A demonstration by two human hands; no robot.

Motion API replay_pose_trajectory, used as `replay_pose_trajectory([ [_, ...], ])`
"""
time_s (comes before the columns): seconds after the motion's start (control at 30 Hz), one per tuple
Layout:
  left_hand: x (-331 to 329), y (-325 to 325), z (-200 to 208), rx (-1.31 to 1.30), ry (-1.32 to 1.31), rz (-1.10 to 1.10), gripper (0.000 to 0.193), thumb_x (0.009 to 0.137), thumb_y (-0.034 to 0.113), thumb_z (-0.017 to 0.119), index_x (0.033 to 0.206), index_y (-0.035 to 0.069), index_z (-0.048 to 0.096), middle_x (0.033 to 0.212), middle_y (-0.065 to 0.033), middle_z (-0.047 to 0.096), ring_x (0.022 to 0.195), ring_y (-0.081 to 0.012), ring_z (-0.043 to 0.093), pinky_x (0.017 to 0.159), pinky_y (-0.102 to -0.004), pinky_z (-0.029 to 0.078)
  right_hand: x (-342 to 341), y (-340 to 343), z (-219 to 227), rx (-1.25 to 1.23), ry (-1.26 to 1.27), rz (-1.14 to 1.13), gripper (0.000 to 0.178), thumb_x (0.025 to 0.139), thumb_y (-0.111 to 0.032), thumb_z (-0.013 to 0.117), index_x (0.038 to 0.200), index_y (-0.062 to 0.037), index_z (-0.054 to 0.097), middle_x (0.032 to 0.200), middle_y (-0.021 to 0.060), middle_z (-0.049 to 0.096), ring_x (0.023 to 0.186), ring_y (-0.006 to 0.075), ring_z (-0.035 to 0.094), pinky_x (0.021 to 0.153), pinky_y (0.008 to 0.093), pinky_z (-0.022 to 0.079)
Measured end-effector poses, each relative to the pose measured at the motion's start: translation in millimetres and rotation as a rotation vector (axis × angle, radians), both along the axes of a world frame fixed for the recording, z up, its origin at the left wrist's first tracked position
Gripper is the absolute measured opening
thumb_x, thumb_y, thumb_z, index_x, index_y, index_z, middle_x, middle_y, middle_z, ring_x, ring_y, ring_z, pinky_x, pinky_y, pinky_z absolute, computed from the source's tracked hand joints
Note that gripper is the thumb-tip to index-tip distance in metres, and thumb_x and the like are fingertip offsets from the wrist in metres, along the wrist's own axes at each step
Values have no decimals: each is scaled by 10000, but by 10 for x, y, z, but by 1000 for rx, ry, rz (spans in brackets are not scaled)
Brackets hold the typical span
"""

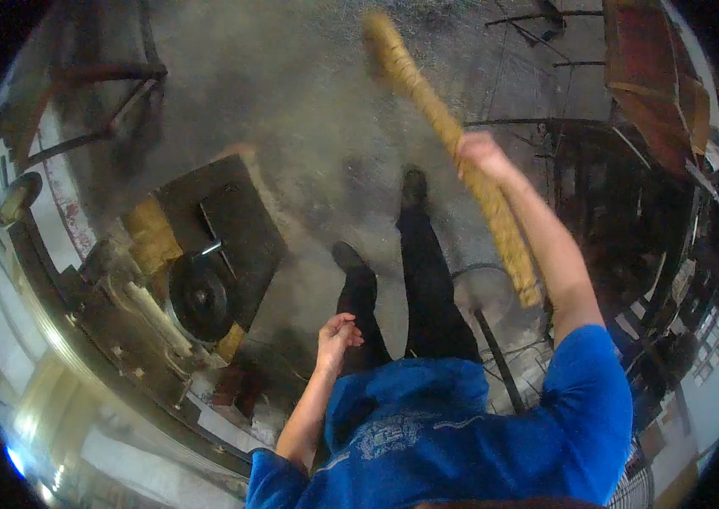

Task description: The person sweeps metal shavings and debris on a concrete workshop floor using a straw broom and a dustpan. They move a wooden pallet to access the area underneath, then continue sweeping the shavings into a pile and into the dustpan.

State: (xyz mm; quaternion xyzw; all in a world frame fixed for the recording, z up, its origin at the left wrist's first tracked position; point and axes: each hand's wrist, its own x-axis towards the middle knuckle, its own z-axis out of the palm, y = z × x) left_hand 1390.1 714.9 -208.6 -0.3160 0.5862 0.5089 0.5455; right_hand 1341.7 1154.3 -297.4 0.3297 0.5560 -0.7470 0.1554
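My right hand (483, 158) grips a long yellow-brown roll (508, 233), tape-wrapped in look, around its middle. The roll slants from the upper middle, where its far end is blurred, down to a ragged near end beside my right forearm. What it is made of, I cannot make out. In front of my waist, my left hand (339, 341) hangs with loosely bent fingers, some of them a little apart, and nothing visible in it. My legs, in black trousers and dark shoes, stand below on the grey floor (291, 110).
To the left is a dark flat plate (245, 216) with a round black wheel (201, 297) beside it, along a long machine bench (113, 348). A rusty metal frame (113, 74) stands at the far left. Metal racks and a brown panel (648, 93) line the right side.
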Motion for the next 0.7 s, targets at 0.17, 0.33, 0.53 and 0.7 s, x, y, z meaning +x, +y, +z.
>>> replay_pose_trajectory([
  [0.17,55,-87,95,17,-4,-28,156,829,104,477,965,32,498,719,-76,555,586,-167,564,538,-263,466,701,-1007,95,-240,-84,51,53,667,-67,569,687,-22,548,649,59,547,572,153,553,470,305,476],
  [0.33,71,-240,159,-85,3,25,179,824,76,467,982,-2,496,699,-79,542,576,-150,546,522,-247,455,1051,-1907,-360,-226,-74,503,59,648,-12,506,595,-1,530,600,82,544,536,177,528,505,307,435],
  [0.53,67,175,289,-182,2,44,175,836,91,470,981,-5,491,688,-79,541,563,-150,545,516,-249,453,1032,-1093,-1324,81,205,848,105,663,-105,522,656,-6,557,598,108,535,557,168,551,536,317,465],
  [0.7,29,637,164,-86,-19,-30,189,838,96,471,991,-14,482,697,-83,545,572,-150,549,526,-246,452,707,873,-1166,453,261,856,86,618,-127,530,584,-58,492,584,65,489,582,210,513,527,305,412],
])
